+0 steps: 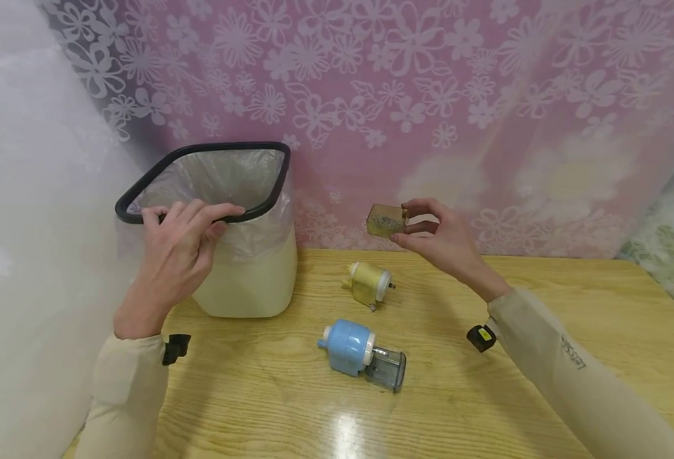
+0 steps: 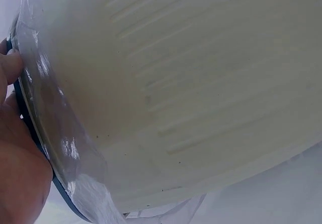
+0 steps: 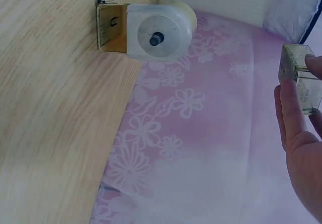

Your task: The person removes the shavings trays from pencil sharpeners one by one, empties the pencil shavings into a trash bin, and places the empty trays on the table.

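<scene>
My left hand (image 1: 178, 247) grips the black front rim of a cream trash bin (image 1: 251, 287), fingers over the edge and thumb outside. A clear plastic liner (image 2: 60, 128) hangs down over the bin's outer wall in the left wrist view. My right hand (image 1: 446, 239) pinches a small see-through shavings drawer (image 1: 385, 221) between thumb and fingers, up in the air to the right of the bin. Dark pencil shavings show inside it. Below it on the table stands a yellow pencil sharpener (image 1: 367, 282), its drawer slot hollow in the right wrist view (image 3: 111, 28).
Nearer to me lies a blue pencil sharpener (image 1: 348, 346) with its grey drawer (image 1: 387, 368) pulled partly out. A pink flowered curtain (image 1: 348, 159) hangs behind the wooden table (image 1: 268, 395). White sheeting (image 1: 21, 210) stands at the left.
</scene>
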Demonstrator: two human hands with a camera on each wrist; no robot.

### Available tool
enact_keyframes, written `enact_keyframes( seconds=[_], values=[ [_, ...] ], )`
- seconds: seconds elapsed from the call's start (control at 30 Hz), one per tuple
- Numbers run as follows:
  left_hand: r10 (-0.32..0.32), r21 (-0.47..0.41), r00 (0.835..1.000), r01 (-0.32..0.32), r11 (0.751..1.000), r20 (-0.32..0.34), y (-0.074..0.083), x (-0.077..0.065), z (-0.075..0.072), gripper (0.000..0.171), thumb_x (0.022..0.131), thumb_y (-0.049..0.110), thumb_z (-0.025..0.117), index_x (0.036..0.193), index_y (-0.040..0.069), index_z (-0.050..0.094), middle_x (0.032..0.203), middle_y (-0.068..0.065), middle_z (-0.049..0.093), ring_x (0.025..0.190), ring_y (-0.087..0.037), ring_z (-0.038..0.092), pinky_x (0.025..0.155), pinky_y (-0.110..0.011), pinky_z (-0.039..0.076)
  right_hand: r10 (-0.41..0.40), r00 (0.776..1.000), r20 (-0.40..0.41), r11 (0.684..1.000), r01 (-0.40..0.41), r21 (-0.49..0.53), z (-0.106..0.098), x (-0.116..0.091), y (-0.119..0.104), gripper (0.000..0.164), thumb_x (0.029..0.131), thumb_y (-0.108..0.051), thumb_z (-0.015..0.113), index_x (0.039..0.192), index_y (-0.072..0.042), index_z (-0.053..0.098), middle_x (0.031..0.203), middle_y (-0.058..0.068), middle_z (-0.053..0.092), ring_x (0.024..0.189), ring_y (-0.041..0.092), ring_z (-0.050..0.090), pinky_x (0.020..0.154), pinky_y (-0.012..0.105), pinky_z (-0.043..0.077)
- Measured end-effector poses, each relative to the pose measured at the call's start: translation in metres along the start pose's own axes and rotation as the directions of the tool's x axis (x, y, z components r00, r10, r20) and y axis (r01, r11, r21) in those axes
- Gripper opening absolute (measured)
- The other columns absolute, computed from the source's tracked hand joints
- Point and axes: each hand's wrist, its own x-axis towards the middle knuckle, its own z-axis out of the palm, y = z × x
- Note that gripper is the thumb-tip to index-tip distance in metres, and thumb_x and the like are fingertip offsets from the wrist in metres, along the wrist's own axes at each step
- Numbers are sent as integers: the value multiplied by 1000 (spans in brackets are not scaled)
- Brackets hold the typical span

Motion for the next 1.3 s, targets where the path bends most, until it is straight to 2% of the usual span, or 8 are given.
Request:
enact_keyframes(
  seconds=[0.13, 0.3, 0.47, 0.7, 0.97, 1.2, 1.3],
  values=[
    [2, 3, 1000, -2, 1000, 11, 0, 0, 0, 25, 102, 17, 57, 122, 20, 71, 80, -8, 63, 71, -25, 42, 85, -59, 25, 20, 1000, 5, 1000, -20, 6, 4, 6, -9, 56, 89, -20, 81, 139, -16, 57, 131, 8, 59, 101, 10, 71, 78, 25, 60],
    [7, -21, 1000, -8, 1000, -10, 0, 1, 2, 24, 102, 16, 57, 121, 20, 72, 79, -8, 62, 70, -25, 41, 85, -60, 24, -7, 1000, -4, 1000, 7, -4, 10, 15, -21, 55, 88, -19, 82, 138, -16, 58, 129, 8, 60, 102, 16, 72, 79, 26, 60],
    [22, -33, 999, -23, 999, -33, -2, 1, 2, 25, 104, 23, 53, 119, 19, 72, 79, -9, 64, 68, -24, 39, 83, -60, 24, -24, 1000, 7, 999, 23, 33, 15, 23, -31, 56, 86, -15, 83, 137, -14, 59, 128, 7, 60, 100, 17, 71, 81, 26, 60],
    [5, -14, 1000, -5, 1000, -18, -2, 1, 2, 24, 100, 15, 59, 120, 20, 72, 80, -8, 63, 69, -23, 39, 84, -59, 25, -34, 999, 6, 997, 34, 72, 22, 34, -48, 55, 85, -14, 83, 135, -12, 60, 125, 7, 60, 98, 18, 71, 81, 27, 61],
    [-3, -30, 999, 2, 1000, -34, -2, 1, 3, 25, 99, 14, 60, 119, 20, 72, 78, -7, 62, 69, -23, 38, 85, -59, 24, -84, 996, 10, 992, 82, 96, 36, 47, -64, 56, 84, -13, 84, 135, -11, 60, 125, 9, 61, 99, 21, 71, 82, 30, 61],
    [-18, -36, 1000, 18, 999, 12, -2, 0, 2, 24, 99, 15, 58, 119, 20, 69, 79, -6, 60, 71, -22, 37, 88, -59, 23, -122, 992, -30, 986, 124, 111, 44, 60, -75, 52, 84, -13, 84, 131, -11, 62, 121, 7, 62, 96, 19, 72, 80, 30, 61],
    [-29, -66, 1000, 28, 997, -1, -2, 1, 1, 24, 97, 11, 61, 117, 19, 71, 79, -5, 61, 71, -22, 38, 90, -58, 23, -127, 991, -42, 984, 132, 123, 47, 65, -80, 52, 84, -14, 84, 131, -11, 62, 120, 7, 62, 96, 20, 72, 79, 30, 61]
  ],
)
